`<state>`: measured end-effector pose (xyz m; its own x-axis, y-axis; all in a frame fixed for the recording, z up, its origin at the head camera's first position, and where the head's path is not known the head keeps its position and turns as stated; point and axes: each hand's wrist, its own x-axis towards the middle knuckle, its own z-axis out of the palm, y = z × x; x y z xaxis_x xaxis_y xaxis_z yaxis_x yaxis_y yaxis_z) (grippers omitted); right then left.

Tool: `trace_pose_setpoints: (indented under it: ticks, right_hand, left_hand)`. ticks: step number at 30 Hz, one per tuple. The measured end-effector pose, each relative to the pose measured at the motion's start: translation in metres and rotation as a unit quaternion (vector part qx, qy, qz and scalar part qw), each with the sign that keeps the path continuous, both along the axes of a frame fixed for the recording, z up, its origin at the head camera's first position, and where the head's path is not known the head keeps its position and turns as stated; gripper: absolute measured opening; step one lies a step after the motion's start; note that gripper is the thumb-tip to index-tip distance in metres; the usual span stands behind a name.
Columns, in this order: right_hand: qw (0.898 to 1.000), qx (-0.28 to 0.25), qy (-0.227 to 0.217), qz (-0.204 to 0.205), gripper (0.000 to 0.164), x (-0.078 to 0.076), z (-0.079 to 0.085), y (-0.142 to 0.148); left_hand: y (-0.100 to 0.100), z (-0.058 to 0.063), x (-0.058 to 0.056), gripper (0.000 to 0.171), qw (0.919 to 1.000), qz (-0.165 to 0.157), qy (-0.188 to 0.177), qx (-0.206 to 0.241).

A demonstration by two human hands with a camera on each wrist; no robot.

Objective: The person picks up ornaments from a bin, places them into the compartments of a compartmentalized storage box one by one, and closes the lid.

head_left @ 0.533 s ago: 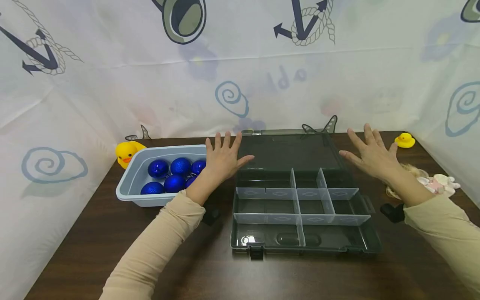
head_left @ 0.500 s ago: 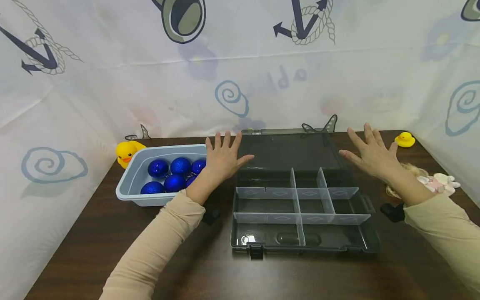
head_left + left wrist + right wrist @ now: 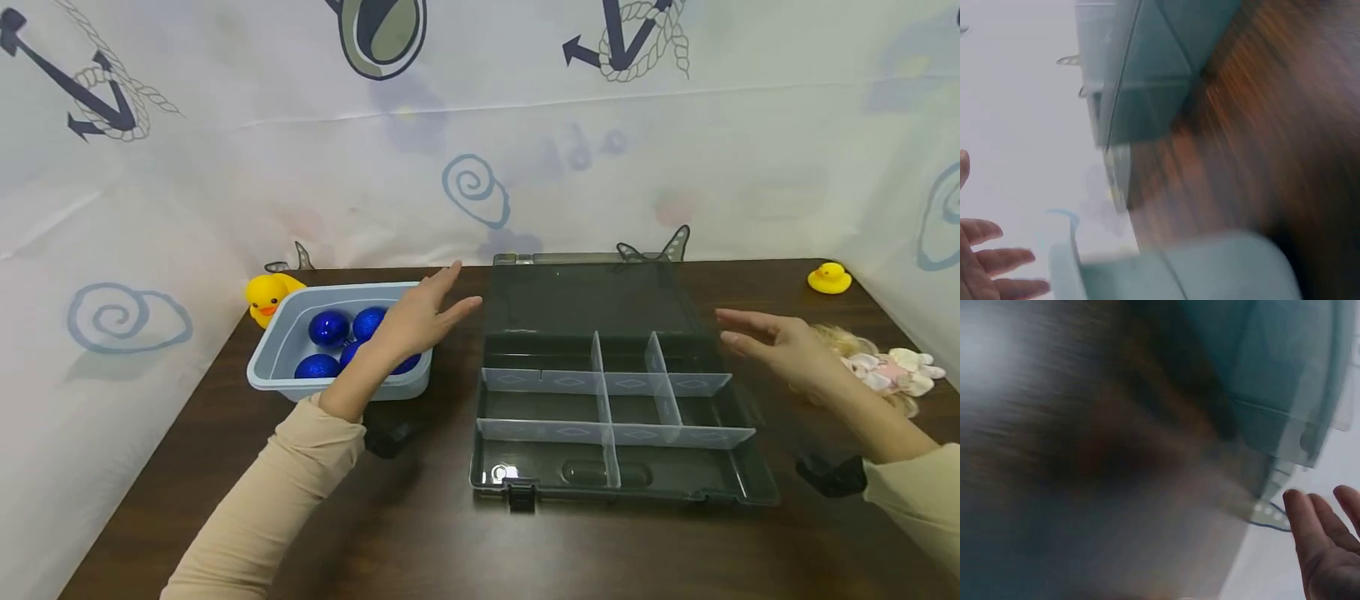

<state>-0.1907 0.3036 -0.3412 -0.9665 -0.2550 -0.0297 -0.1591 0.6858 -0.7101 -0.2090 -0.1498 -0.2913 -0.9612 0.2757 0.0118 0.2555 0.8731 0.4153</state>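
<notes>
A dark translucent organiser case point(image 3: 615, 467) lies open on the brown table, its lid point(image 3: 585, 296) flat behind it and clear dividers point(image 3: 607, 383) splitting it into compartments with nothing in them. My left hand point(image 3: 420, 317) hovers with straight fingers over the right end of a pale blue tub point(image 3: 270, 354) that holds several glittery blue balls point(image 3: 330, 327). My right hand point(image 3: 772, 342) floats open beside the case's right edge, holding nothing. Both wrist views are blurred; fingers point(image 3: 997, 259) show in the left one, fingers point(image 3: 1325, 544) in the right.
A yellow rubber duck point(image 3: 266, 296) sits behind the tub, a smaller duck point(image 3: 828, 277) at the far right corner. A doll with pale hair point(image 3: 877, 367) lies right of my right hand. A printed cloth backdrop point(image 3: 480, 125) walls the table.
Both hands have come away from the lid: the left one slid left over the tub, the right one drew back and lower to the right. The head view shifted slightly.
</notes>
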Motion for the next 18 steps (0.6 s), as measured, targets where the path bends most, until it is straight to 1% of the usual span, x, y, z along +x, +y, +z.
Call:
trace_pose_setpoints:
  ticks: [2,5,7,9,12,14,18]
  right_hand:
    - [0.998,-0.045,-0.037,0.005,0.056,0.005,-0.009,0.004]
    - [0.992,-0.109,-0.067,0.008,0.055,0.011,-0.019,0.006]
    - [0.988,-0.138,-0.066,0.011,0.053,0.013,-0.024,0.007]
    - [0.987,-0.151,-0.053,0.012,0.05,0.014,-0.028,0.007]
    - [0.984,-0.174,-0.04,0.016,0.048,0.015,-0.033,0.008]
    - [0.982,-0.185,-0.04,0.016,0.048,0.016,-0.035,0.008]
    - [0.979,-0.199,-0.047,0.023,0.048,0.015,-0.039,0.006]
  left_hand:
    - [-0.021,0.001,0.007,0.068,0.9986,0.002,-0.008,0.051]
    - [-0.051,-0.002,0.014,0.062,0.9952,0.027,-0.006,0.094]
    - [-0.067,-0.008,0.015,0.059,0.9924,0.041,-0.003,0.116]
    - [-0.079,-0.015,0.014,0.057,0.9891,0.054,-0.011,0.137]
    - [-0.089,-0.025,0.012,0.056,0.9843,0.06,-0.036,0.162]
    - [-0.092,-0.031,0.01,0.054,0.9821,0.063,-0.05,0.17]
    - [-0.094,-0.04,0.005,0.051,0.9823,0.057,-0.053,0.171]
